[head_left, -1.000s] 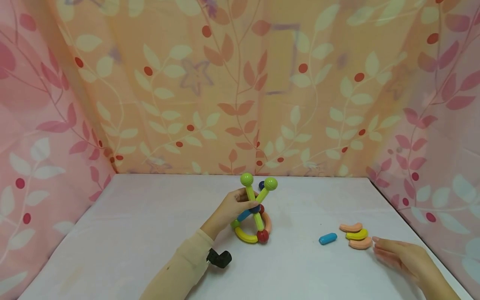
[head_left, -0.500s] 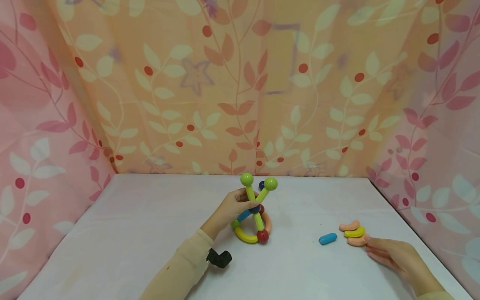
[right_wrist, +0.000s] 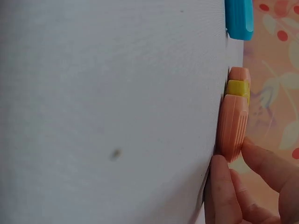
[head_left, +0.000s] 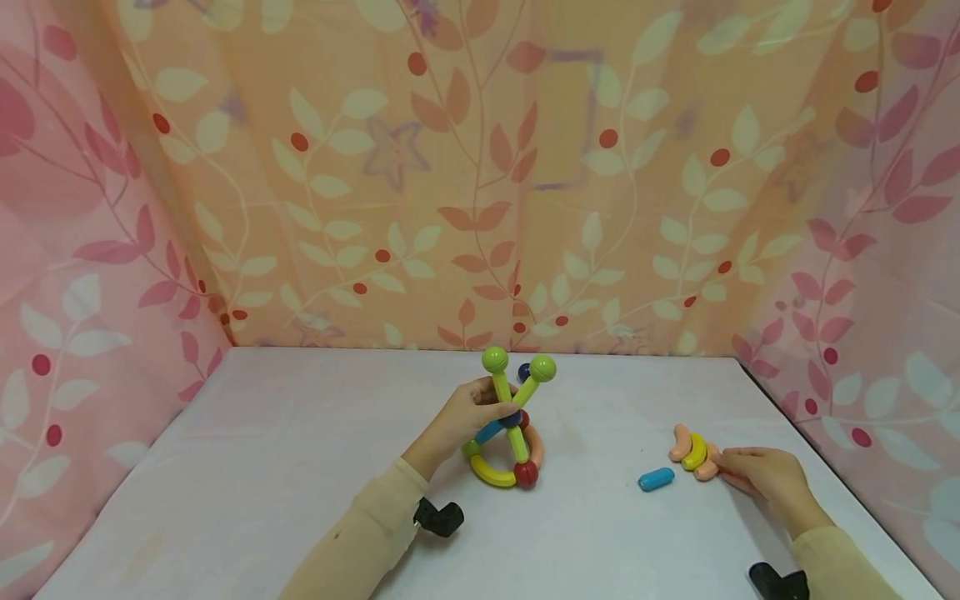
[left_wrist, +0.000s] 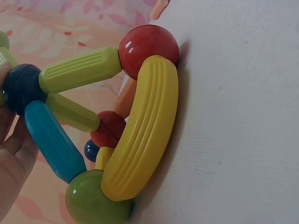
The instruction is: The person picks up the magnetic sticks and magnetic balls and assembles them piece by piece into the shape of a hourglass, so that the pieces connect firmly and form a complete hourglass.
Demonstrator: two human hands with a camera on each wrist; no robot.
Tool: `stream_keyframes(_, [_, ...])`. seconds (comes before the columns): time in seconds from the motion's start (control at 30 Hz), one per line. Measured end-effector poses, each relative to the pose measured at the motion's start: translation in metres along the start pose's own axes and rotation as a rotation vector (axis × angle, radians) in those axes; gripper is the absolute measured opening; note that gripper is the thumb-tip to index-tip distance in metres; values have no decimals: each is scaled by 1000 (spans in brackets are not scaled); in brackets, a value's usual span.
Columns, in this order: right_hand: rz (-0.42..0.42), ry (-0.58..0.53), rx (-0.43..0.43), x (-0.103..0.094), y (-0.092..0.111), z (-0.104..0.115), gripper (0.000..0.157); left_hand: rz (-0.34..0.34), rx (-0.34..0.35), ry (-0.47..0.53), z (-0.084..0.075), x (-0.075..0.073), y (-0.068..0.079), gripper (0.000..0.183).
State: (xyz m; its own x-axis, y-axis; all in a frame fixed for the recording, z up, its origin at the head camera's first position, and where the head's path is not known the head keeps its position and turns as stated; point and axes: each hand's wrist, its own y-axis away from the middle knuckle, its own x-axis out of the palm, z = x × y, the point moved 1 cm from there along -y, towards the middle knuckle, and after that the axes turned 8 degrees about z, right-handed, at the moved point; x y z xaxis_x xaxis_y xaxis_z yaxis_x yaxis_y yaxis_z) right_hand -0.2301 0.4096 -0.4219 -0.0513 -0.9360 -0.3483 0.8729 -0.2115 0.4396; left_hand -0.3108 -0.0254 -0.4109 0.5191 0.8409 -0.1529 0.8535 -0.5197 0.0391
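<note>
My left hand (head_left: pixel 468 408) grips a toy frame of balls and rods at its navy ball (head_left: pixel 511 418). Two green rods topped by green balls (head_left: pixel 495 359) rise from there. Below, a curved yellow rod (left_wrist: pixel 145 130) joins a red ball (left_wrist: pixel 148 51) and a green ball (left_wrist: pixel 98 198) at the table. Right of it, my right hand (head_left: pixel 772 483) pinches the end of a curved peach rod (right_wrist: pixel 233 126) between thumb and finger. Against that rod lie a curved yellow rod (head_left: pixel 695 452) and another peach rod (head_left: pixel 680 442), side by side.
A short straight blue rod (head_left: pixel 656 479) lies left of the curved rods. Behind the frame, a loose-looking navy ball (head_left: pixel 523 372) is partly hidden. Floral cloth (head_left: pixel 480 167) walls the white table (head_left: pixel 300 417) at the back and both sides.
My right hand has moved left and away from me, onto the nearest peach rod. The three curved rods have shifted left together and turned. The left hand and frame have stayed put.
</note>
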Motion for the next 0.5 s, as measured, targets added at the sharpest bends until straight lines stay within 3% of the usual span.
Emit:
stream_keyframes(0.27, [-12,23,101,9,-1,11,59,6,1,2,2,-1,-1,35])
stream_keyframes(0.5, [-18,48,97,11,-2,15,55,4,0,-3,2,-1,-2,34])
